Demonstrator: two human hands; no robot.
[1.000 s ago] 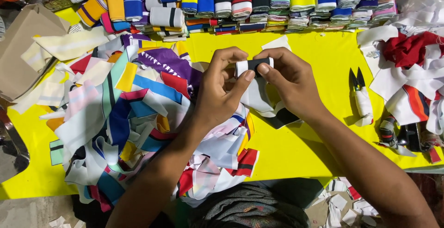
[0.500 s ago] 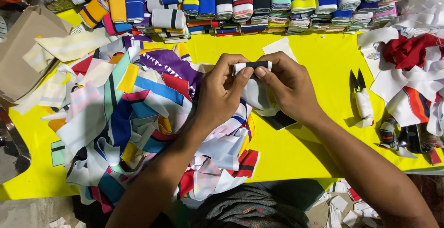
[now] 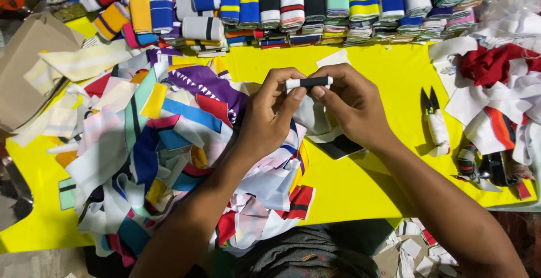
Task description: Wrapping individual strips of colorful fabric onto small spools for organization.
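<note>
Both hands meet above a yellow table (image 3: pixel 366 64). My left hand (image 3: pixel 270 117) and my right hand (image 3: pixel 352 106) pinch the two ends of a tightly rolled black-and-white fabric strip (image 3: pixel 309 82), held level between thumbs and fingertips. Under the hands lie loose white and black fabric pieces (image 3: pixel 332 140). A heap of multicoloured knit strips (image 3: pixel 163 142) spreads to the left of my left forearm.
Rows of rolled striped fabric bands (image 3: pixel 293 1) line the far edge. Small thread snips (image 3: pixel 433 117) lie right of my right hand. Red and white scraps (image 3: pixel 496 86) pile at the right. A brown cardboard box (image 3: pixel 25 69) sits at the left.
The strip has been wound tighter into a thin roll, and both hands have shifted slightly up and toward the far edge of the table.
</note>
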